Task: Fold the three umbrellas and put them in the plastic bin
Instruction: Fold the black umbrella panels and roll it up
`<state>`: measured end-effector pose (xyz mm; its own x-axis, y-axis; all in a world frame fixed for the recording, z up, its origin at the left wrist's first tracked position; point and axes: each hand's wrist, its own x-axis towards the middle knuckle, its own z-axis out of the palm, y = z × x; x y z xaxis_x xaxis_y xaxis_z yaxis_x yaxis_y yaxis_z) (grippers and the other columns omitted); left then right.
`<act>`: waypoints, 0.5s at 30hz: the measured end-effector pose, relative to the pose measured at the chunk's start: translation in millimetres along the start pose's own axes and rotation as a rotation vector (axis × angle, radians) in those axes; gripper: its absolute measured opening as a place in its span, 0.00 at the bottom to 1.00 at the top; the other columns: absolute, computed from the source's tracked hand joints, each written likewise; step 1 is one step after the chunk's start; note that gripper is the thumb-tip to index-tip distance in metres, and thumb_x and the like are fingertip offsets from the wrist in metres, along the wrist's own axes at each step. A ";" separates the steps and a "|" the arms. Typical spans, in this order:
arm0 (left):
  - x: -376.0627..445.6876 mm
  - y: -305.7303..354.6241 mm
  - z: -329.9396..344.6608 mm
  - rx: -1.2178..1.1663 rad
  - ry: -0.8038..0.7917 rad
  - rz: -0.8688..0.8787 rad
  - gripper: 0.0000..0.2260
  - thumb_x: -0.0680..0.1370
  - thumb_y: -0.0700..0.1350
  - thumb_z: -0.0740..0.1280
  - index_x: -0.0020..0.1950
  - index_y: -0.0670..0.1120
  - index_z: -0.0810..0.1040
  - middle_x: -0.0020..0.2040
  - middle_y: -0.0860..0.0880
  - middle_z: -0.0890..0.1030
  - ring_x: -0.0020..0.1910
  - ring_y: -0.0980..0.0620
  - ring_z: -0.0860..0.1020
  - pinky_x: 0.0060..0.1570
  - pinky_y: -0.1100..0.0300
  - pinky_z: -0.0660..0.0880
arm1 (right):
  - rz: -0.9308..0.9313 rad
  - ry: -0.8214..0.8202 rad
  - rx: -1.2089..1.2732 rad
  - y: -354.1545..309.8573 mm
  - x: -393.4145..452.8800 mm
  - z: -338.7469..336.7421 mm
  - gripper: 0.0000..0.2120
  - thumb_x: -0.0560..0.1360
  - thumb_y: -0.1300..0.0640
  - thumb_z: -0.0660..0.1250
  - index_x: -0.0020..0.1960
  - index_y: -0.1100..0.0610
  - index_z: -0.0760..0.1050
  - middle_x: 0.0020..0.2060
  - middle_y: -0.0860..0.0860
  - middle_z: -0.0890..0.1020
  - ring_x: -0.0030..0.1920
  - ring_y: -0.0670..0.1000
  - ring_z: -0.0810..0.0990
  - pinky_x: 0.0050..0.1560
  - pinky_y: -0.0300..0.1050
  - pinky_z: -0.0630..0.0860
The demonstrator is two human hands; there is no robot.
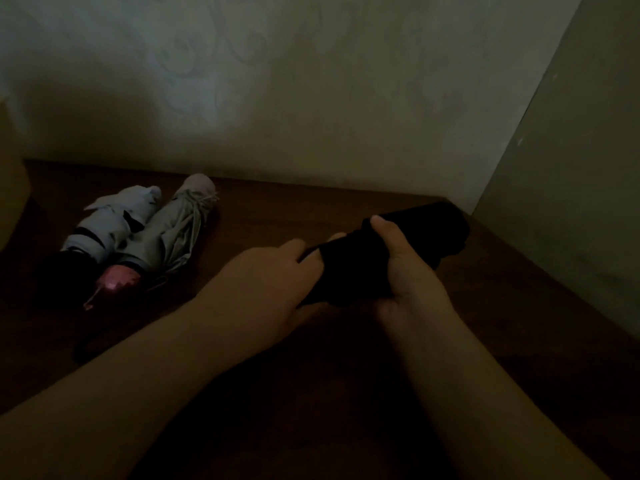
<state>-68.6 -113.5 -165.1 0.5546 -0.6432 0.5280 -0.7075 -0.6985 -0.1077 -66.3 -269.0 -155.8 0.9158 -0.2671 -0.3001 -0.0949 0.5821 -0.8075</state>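
Observation:
A black folded umbrella (429, 233) lies slantwise over the dark wooden table (277, 393), its far end pointing to the back right corner. My right hand (405, 268) grips its middle from the right, thumb up on the fabric. My left hand (277, 282) holds its near end, fingers curled against the black cloth. At the left lie two folded umbrellas side by side: a pale blue one with a black handle (110, 226) and a grey one with a pink handle (173, 233). The scene is dim.
A patterned wall (311, 98) runs along the table's back edge and a plain wall (571, 220) closes the right side. A yellowish, box-like object (12, 188) stands at the far left edge. A dark strap (86, 348) lies on the table near my left forearm.

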 end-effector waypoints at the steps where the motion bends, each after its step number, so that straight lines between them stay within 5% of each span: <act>1: 1.2 1.1 1.5 0.030 -0.032 -0.005 0.33 0.70 0.53 0.73 0.68 0.46 0.62 0.47 0.44 0.78 0.35 0.47 0.79 0.29 0.58 0.71 | 0.014 0.029 -0.007 -1.3 1.2 -0.6 0.36 0.61 0.50 0.78 0.65 0.56 0.70 0.53 0.58 0.82 0.46 0.61 0.83 0.45 0.63 0.80; 6: 3.0 5.8 -1.9 -0.357 -0.138 -0.303 0.41 0.70 0.59 0.71 0.74 0.58 0.49 0.65 0.56 0.71 0.60 0.55 0.74 0.54 0.63 0.72 | -0.006 0.011 -0.005 -0.5 3.2 -2.5 0.28 0.66 0.53 0.75 0.64 0.56 0.72 0.52 0.57 0.82 0.47 0.59 0.83 0.43 0.59 0.81; 10: -0.1 -10.7 -7.5 -0.922 -0.380 -0.450 0.33 0.64 0.56 0.75 0.64 0.66 0.62 0.54 0.67 0.73 0.49 0.71 0.76 0.43 0.77 0.72 | -0.001 -0.067 0.001 3.9 -3.0 -3.0 0.22 0.68 0.55 0.73 0.60 0.58 0.75 0.51 0.58 0.83 0.48 0.58 0.83 0.46 0.55 0.81; 13: -4.3 -13.3 -17.5 -1.336 -0.359 -0.505 0.25 0.67 0.45 0.73 0.56 0.67 0.69 0.49 0.57 0.82 0.45 0.57 0.82 0.41 0.65 0.79 | -0.023 -0.166 -0.014 2.8 -10.0 -2.5 0.20 0.69 0.55 0.71 0.59 0.59 0.75 0.54 0.59 0.82 0.52 0.59 0.82 0.50 0.56 0.80; 15: -5.8 -9.8 -20.0 -1.285 -0.364 -0.418 0.25 0.72 0.44 0.70 0.60 0.68 0.66 0.49 0.57 0.82 0.43 0.53 0.83 0.40 0.62 0.80 | -0.032 -0.186 -0.012 1.2 -11.2 -2.4 0.19 0.70 0.56 0.71 0.59 0.59 0.75 0.55 0.59 0.82 0.51 0.57 0.82 0.47 0.52 0.80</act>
<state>-73.6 -96.7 -150.3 0.7624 -0.6442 0.0618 -0.2554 -0.2118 0.9434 -77.5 -267.1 -154.6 0.9747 -0.1384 -0.1756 -0.0676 0.5663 -0.8214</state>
